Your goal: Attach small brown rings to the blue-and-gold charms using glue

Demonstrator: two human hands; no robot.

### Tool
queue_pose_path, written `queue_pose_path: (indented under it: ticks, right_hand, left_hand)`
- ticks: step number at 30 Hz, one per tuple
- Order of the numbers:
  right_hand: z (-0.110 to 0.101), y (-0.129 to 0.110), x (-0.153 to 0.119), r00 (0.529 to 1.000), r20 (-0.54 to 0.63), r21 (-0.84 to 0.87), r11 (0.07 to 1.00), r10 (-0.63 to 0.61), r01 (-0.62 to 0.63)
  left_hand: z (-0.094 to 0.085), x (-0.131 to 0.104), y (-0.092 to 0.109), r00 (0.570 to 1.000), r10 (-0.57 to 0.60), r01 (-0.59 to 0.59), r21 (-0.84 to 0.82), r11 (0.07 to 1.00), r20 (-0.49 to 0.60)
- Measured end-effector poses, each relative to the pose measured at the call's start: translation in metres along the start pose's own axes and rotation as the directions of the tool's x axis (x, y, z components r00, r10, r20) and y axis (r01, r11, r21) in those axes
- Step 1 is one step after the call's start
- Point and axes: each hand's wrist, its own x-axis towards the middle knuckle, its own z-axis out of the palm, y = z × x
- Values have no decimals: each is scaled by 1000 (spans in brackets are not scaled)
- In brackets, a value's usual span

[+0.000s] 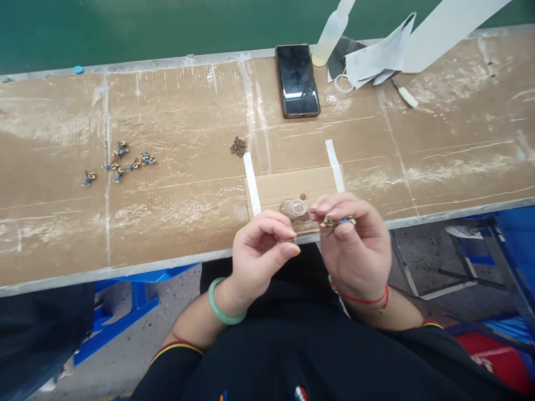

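My left hand (261,250) is closed in a pinch at the table's front edge. Between its thumb and fingertip is a small brown piece (291,240), mostly covered by the fingers. My right hand (359,245) grips a tiny painted figurine (339,222), blue and yellow, lying sideways between thumb and fingers. The two hands are close together but apart. Just beyond them a small clear plastic dish (293,209) rests on a cardboard pad (292,184), with a brown spot (303,196) beside it.
Several similar figurines (120,149) lie at the left, and a heap of small brown rings (238,146) nearer the middle. Behind are a phone (297,81), a squeeze bottle (331,36), paper sheets (376,55) and a white-handled tool (406,96). White tape strips (251,184) flank the pad.
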Motion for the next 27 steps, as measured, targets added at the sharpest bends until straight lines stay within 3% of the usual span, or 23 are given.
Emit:
queue_pose_path:
  ticks: [4,9,27]
  right_hand:
    - [14,-8,-11,992,5,267,956,124,-121]
    - [18,-17,-16,989,12,435,889,148,-139]
    - [16,-17,-16,1000,-31,353,936,4,7]
  left_hand:
    - [17,3,3,1000,-8,8,-84,996,0]
    - [22,4,12,999,-38,37,-99,994,-11]
    - [32,-2,15,997,-73,69,-139,988,-21]
